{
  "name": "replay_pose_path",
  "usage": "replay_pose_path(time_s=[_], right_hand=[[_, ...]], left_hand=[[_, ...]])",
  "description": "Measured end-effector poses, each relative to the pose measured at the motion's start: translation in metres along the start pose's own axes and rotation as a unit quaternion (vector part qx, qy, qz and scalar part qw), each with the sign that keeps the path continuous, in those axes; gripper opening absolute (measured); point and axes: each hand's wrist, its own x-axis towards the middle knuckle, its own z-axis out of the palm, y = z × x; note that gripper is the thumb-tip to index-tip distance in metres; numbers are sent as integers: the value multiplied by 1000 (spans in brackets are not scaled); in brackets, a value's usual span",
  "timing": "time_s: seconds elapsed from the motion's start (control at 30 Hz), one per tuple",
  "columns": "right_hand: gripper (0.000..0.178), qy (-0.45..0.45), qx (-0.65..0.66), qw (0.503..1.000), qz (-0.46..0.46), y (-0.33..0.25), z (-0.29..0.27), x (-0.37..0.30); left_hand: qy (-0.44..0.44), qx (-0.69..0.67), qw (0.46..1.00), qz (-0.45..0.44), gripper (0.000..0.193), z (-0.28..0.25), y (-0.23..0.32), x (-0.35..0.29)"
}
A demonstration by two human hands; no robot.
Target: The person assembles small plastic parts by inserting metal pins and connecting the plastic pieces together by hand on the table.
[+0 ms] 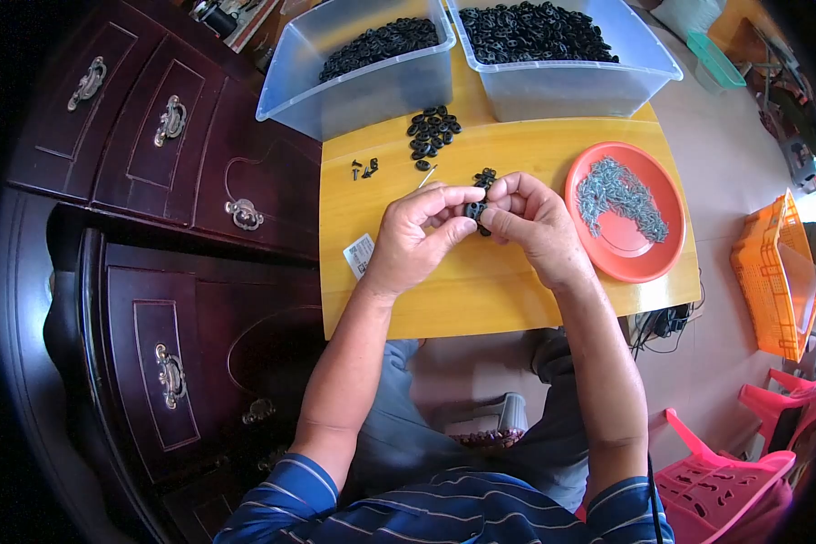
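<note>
Over the middle of the yellow table (462, 299), my left hand (412, 236) and my right hand (537, 225) meet, both closed in a pinch on a small black plastic part (474, 210). Its exact kind is partly covered by my fingers. Just beyond my fingertips lies a small cluster of black pieces (486, 176). A loose pile of black oval rings (432, 132) sits farther off, with a single ring (422, 166) apart from it. A thin metal pin (428, 175) lies beyond my left hand.
Two clear plastic bins (363, 98) full of black parts stand at the table's far side. At right is a red plate (632, 264) of grey screws. Few small dark screws (368, 170) and a white label (358, 256) lie left. Dark wooden drawers (154, 172) border the table's left.
</note>
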Motion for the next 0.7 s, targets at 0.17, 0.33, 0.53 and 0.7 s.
replay_pose_path(time_s=[0.17, 0.33, 0.53, 0.7], right_hand=[[18, -3, 2, 1000, 1, 1, -1, 0], [18, -6, 0, 1000, 7, 2, -2, 0], [22, -14, -24, 999, 17, 4, -6, 1], [21, 3, -29, 999, 37, 1, -2, 1]], left_hand=[[-5, 20, 1000, -6, 34, 0, 4, 0], [-12, 24, 1000, -1, 34, 0, 3, 0], [-11, 43, 999, 0, 34, -1, 6, 1], [-11, 61, 998, 5, 33, -1, 9, 1]])
